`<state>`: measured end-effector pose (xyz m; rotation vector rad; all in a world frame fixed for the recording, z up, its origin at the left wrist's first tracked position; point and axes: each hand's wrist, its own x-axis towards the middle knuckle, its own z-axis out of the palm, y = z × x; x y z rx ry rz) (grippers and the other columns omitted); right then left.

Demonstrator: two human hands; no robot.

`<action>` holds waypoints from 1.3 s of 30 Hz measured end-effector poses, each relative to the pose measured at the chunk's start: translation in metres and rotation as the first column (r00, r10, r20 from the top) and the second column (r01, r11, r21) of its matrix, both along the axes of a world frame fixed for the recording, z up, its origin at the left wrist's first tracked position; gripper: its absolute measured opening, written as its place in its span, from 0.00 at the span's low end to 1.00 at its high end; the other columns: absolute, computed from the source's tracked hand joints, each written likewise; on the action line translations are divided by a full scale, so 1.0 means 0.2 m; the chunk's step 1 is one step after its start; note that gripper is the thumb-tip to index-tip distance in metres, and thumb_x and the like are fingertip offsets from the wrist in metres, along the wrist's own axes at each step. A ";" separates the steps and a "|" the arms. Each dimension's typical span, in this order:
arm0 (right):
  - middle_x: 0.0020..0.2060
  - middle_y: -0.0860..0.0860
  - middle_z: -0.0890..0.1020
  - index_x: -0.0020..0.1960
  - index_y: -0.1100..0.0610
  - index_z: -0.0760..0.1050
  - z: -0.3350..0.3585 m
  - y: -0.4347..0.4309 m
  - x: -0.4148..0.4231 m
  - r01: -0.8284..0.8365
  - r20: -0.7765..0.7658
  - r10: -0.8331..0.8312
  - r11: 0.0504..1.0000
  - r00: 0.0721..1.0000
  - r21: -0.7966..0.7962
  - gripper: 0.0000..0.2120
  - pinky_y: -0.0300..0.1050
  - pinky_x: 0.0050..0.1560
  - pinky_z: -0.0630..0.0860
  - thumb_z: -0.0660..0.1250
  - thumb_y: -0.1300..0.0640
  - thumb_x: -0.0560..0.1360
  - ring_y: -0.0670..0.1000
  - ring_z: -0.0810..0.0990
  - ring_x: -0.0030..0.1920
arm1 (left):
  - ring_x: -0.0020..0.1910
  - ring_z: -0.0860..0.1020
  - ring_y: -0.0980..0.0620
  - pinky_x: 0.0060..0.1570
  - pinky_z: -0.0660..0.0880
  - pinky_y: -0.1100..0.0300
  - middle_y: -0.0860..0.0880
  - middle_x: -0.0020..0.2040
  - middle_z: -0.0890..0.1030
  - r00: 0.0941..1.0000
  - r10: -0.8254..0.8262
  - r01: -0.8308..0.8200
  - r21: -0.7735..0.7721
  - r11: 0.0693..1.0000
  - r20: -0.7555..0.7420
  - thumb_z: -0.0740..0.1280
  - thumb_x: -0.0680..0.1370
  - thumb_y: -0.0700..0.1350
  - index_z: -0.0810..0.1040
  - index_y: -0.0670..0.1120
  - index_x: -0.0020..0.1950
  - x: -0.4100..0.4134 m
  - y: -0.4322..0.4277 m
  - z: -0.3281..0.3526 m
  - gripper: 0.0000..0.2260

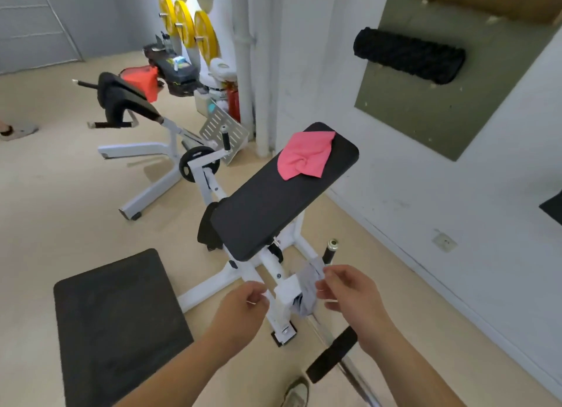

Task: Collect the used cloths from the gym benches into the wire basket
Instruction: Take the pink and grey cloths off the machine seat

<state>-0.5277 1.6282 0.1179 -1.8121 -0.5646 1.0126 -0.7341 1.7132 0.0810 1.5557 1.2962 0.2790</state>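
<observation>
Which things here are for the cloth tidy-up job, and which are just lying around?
For the job:
pink cloth lying on the black bench pad
pale grey cloth, pinched by the right hand
left hand, close beside it
The wire basket is not in view.

Just lying about:
yellow weight plates
black foam roller
dark floor mat

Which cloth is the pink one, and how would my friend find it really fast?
Find the white wall on the right, then the slanted black bench pad beside it. The pink cloth lies crumpled on that pad's far, upper end. It is the only pink thing here; the pale cloth hangs lower, near the hands.
</observation>
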 end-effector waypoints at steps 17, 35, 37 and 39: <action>0.39 0.56 0.76 0.42 0.58 0.75 -0.87 0.71 0.63 0.023 -0.181 -0.121 0.885 0.976 -0.465 0.08 0.46 0.42 0.69 0.67 0.54 0.76 0.54 0.72 0.38 | 0.56 0.79 0.50 0.55 0.74 0.58 0.51 0.59 0.80 0.911 -0.295 0.295 -0.044 0.955 -0.288 0.66 0.78 0.46 0.76 0.51 0.64 0.92 1.22 -0.26 0.14; 0.60 0.57 0.77 0.65 0.54 0.73 -1.40 1.29 0.43 0.165 0.123 -0.114 0.541 0.986 -0.824 0.16 0.51 0.56 0.74 0.60 0.47 0.82 0.60 0.77 0.61 | 0.65 0.77 0.52 0.66 0.73 0.55 0.53 0.66 0.78 0.599 -0.710 0.716 -0.149 0.682 -0.369 0.67 0.80 0.47 0.73 0.51 0.70 1.31 2.36 -0.75 0.18; 0.53 0.57 0.80 0.58 0.57 0.75 -1.28 1.40 0.45 0.268 0.108 -0.287 0.603 0.952 -0.752 0.15 0.52 0.53 0.77 0.62 0.46 0.80 0.59 0.80 0.54 | 0.65 0.77 0.52 0.65 0.74 0.56 0.52 0.66 0.78 0.591 -0.722 0.725 -0.157 0.671 -0.358 0.67 0.80 0.47 0.73 0.51 0.69 1.31 2.45 -0.73 0.18; 0.42 0.55 0.81 0.50 0.59 0.73 -1.10 1.53 0.51 0.385 0.072 -0.453 0.653 0.889 -0.652 0.10 0.50 0.42 0.76 0.65 0.51 0.79 0.54 0.79 0.40 | 0.65 0.77 0.52 0.66 0.74 0.55 0.52 0.67 0.78 0.595 -0.729 0.730 -0.152 0.667 -0.337 0.67 0.80 0.47 0.74 0.51 0.69 1.33 2.52 -0.70 0.18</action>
